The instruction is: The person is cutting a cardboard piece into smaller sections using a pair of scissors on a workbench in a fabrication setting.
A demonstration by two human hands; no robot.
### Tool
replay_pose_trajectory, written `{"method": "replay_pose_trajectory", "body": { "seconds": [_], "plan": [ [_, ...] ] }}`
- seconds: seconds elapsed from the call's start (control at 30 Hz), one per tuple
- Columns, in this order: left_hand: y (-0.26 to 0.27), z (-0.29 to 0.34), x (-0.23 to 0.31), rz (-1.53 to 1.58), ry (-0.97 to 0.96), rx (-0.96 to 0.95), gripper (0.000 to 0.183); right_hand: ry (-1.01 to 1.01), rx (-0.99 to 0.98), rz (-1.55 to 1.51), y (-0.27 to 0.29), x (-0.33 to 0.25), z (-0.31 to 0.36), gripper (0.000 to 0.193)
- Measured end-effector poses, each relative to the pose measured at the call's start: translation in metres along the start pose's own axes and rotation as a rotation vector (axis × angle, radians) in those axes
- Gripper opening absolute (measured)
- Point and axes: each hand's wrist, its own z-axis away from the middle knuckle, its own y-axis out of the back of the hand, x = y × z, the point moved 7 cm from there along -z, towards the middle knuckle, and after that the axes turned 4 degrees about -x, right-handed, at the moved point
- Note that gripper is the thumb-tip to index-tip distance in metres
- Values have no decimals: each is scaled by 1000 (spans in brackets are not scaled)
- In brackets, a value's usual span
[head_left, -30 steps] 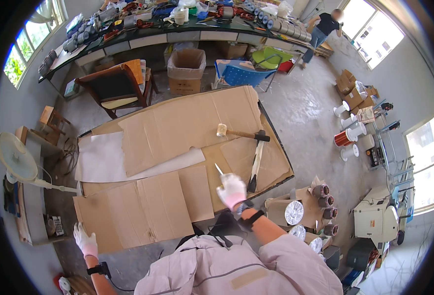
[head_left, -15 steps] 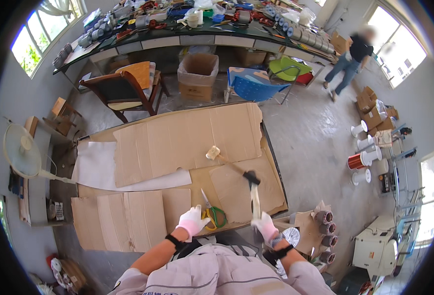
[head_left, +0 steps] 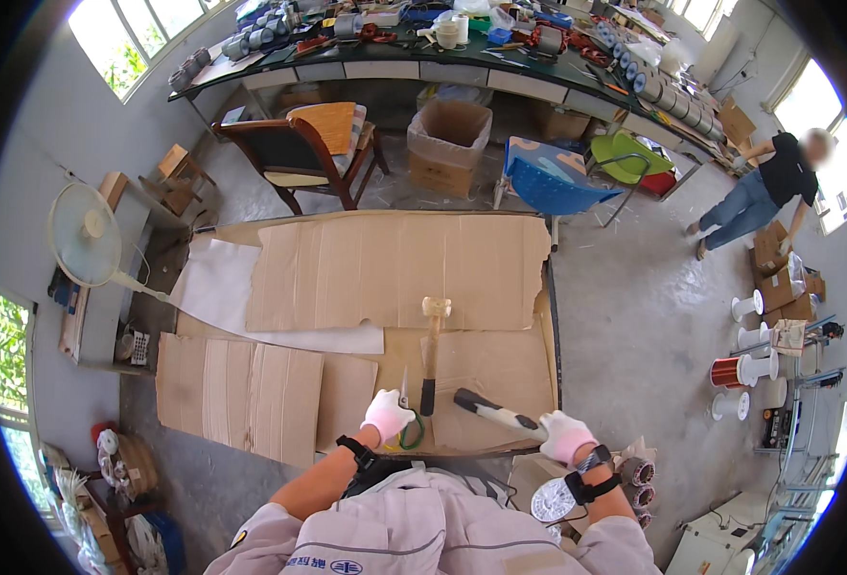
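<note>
My left hand (head_left: 388,416), in a white and pink glove, is closed over the middle of the scissors (head_left: 413,433). Their blades point away from me, and the green and yellow handles partly show beside the hand. My right hand (head_left: 567,437), gloved alike, grips the near end of a dark and cream long-handled tool (head_left: 496,413). This tool slants up to the left over the cardboard, its black end farthest from my hand; its exact kind is unclear. Between the hands and farther off lies a mallet (head_left: 431,350) with a pale head and a black grip end toward me.
Cardboard sheets (head_left: 394,268) cover the low table. Beyond it stand a wooden chair (head_left: 308,153), a lined carton (head_left: 447,144), a blue chair (head_left: 557,182) and a cluttered workbench (head_left: 385,69). Wire spools (head_left: 730,372) and a person (head_left: 764,192) are at right; a fan (head_left: 86,235) at left.
My right hand has swung the tool away from the mallet, right and lower. The mallet now lies pointing straight away from me. My left hand has moved onto the scissors. The person bends toward the boxes.
</note>
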Motion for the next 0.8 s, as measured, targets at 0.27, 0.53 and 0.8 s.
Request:
{"method": "replay_pose_trajectory", "body": {
  "seconds": [0.27, 0.53, 0.8],
  "plan": [
    [24, -35, -14, 735, -19, -187, 18, 145, 193, -856, -31, -19, -87, 49],
    [8, -87, 28, 820, -239, -52, 35, 304, 298, -1487, -26, -142, -177, 35],
    [-3, -33, 29, 1046, -252, 141, 26, 301, -174, -1666, -54, -176, -131, 30]
  ]
}}
